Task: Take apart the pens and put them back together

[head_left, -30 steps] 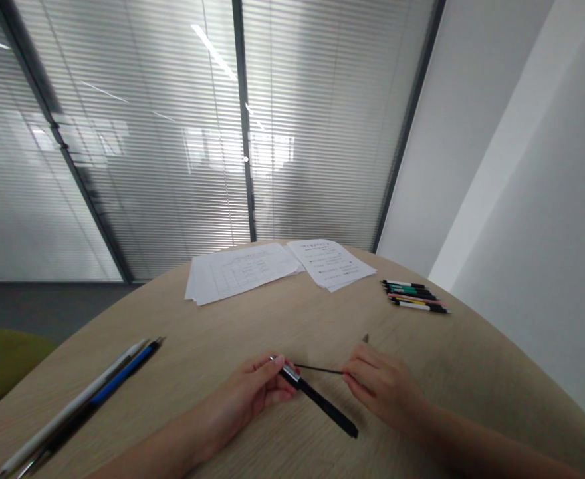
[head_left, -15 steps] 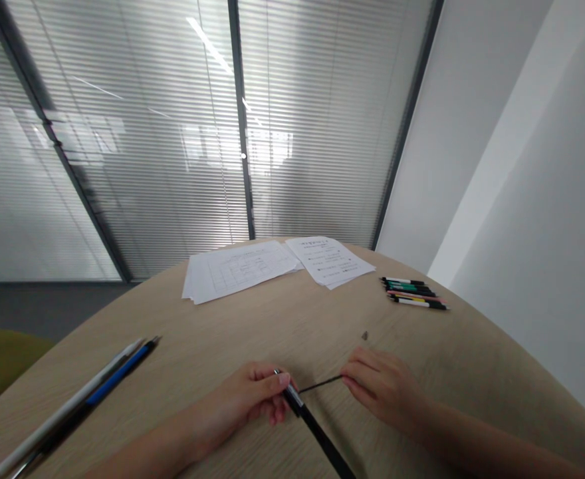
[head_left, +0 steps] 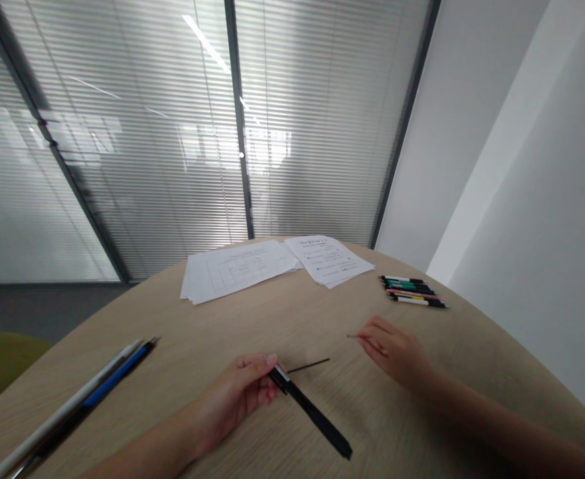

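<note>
My left hand is closed round the upper end of a black pen, which slants down to the right. A thin dark rod like a pen refill sticks out to the right beside the same fingers; its near end is hidden, so I cannot tell how it is held. Over the table to the right, my right hand pinches a small, thin greyish piece between thumb and fingertips. That piece is too small to name.
Several pens lie side by side at the back right. Printed sheets and more papers lie at the table's far edge. At the left are a white pen-like stick and a blue-and-black one. A wall borders the right.
My right hand has let go of the dark rod and moved up and right, where it has taken hold of the small piece from the table. The black pen has shifted slightly left and up.
</note>
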`<action>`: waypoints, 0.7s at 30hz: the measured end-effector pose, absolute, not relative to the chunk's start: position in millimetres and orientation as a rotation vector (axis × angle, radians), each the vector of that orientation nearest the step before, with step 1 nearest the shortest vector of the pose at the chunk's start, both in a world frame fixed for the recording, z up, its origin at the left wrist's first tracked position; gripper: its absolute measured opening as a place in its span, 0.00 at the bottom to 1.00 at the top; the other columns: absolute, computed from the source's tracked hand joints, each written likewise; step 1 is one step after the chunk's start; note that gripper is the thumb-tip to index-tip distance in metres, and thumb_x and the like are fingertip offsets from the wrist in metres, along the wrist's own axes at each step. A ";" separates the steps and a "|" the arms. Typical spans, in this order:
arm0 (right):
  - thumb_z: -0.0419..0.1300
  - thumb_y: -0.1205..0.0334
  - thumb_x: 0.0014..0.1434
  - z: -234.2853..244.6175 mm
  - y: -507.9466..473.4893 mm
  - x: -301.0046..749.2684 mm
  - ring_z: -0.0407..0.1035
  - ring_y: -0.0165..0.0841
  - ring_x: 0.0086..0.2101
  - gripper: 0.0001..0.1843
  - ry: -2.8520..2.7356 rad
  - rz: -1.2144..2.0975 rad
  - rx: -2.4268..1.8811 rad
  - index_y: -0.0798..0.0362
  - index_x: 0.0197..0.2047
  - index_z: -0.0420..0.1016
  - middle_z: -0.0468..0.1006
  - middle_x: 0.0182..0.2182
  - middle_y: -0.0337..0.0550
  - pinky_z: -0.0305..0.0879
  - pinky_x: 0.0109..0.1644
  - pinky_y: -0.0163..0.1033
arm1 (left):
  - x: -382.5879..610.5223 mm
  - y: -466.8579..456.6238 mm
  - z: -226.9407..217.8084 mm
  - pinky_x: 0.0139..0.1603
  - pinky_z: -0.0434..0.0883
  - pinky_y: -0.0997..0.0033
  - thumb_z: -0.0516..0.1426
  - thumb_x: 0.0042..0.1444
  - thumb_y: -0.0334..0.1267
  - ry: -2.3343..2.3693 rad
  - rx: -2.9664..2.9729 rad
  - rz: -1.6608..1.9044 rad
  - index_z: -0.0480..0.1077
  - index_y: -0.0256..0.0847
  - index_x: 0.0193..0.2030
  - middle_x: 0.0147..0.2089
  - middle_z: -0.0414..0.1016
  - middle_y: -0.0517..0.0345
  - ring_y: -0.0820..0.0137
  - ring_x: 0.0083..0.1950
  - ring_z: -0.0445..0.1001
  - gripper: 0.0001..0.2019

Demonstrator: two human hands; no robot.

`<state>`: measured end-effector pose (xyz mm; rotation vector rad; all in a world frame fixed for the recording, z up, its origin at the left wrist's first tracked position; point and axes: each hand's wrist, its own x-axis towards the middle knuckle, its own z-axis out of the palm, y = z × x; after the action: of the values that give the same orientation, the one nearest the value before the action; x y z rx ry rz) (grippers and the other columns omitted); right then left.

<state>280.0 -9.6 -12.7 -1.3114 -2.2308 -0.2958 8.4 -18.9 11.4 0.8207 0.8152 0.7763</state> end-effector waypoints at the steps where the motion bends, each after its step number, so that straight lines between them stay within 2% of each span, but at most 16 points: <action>1: 0.48 0.65 0.56 -11.2 -4.6 285.7 0.65 0.29 0.25 0.10 -2.178 -0.274 -1.389 0.53 0.31 0.70 0.71 0.28 0.42 0.59 0.29 0.33 | 8.2 -18.3 11.4 0.27 0.63 0.82 0.64 0.39 0.39 0.817 0.803 0.792 0.73 0.31 0.23 0.22 0.70 0.59 0.79 0.24 0.65 0.10; 8: 0.51 0.65 0.52 -9.7 19.2 315.1 0.66 0.30 0.25 0.09 -2.087 0.008 -1.696 0.53 0.27 0.71 0.70 0.27 0.41 0.59 0.30 0.34 | 8.9 -18.5 11.9 0.25 0.62 0.83 0.65 0.38 0.40 0.821 0.789 0.784 0.73 0.30 0.23 0.22 0.70 0.59 0.80 0.23 0.65 0.12; 21: 0.50 0.69 0.52 -17.9 15.2 304.6 0.65 0.30 0.27 0.09 -2.202 0.211 -1.563 0.54 0.31 0.72 0.69 0.29 0.41 0.60 0.32 0.34 | 9.0 -18.3 12.0 0.25 0.63 0.83 0.64 0.38 0.40 0.811 0.801 0.751 0.73 0.30 0.23 0.21 0.69 0.60 0.80 0.23 0.65 0.12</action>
<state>304.6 15.2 -17.9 -1.5627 -2.2023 0.2106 9.0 -18.3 12.0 0.8007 0.8105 0.7512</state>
